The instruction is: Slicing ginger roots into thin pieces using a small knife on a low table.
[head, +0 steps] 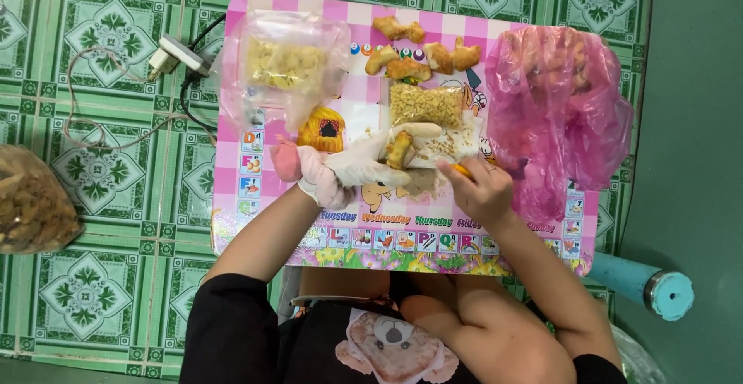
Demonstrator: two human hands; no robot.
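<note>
Handling notes, breaded roll [400, 150]: item sits at approx. centre of the pink checked counter [309, 233], just below the clear bag of pale crumbs [424, 104] and on a patch of loose crumbs [445, 145].

Grip status:
- Left hand [340, 169], gloved in thin translucent plastic. Fingers extended and pressed together around the near end of the roll; contact is at the fingertips, roll pinched lightly.
- Right hand [481, 190], bare. Fingers curled shut on a small orange item [462, 170]; the item is mostly hidden, kind cannot be determined. Hand rests just right of the crumb patch.

Handling judgement: roll looks light, soft inside, w/ a loose dry coating that sheds. Probably fragile; squeeze deforms it and strips crumbs. Take hold at mid-body, across the short axis, w/ low pressure. Glove film looks slippery, so support from below is advised.

Orientation: long axis runs near-vertical in the head view, tilted slightly, top end toward the crumb bag, bottom end toward the person.

Adjacent items: finished breaded pieces [422, 53] at the far edge; pink plastic bag [557, 113] at right; clear bag w/ yellow contents [288, 63] at left.
</note>
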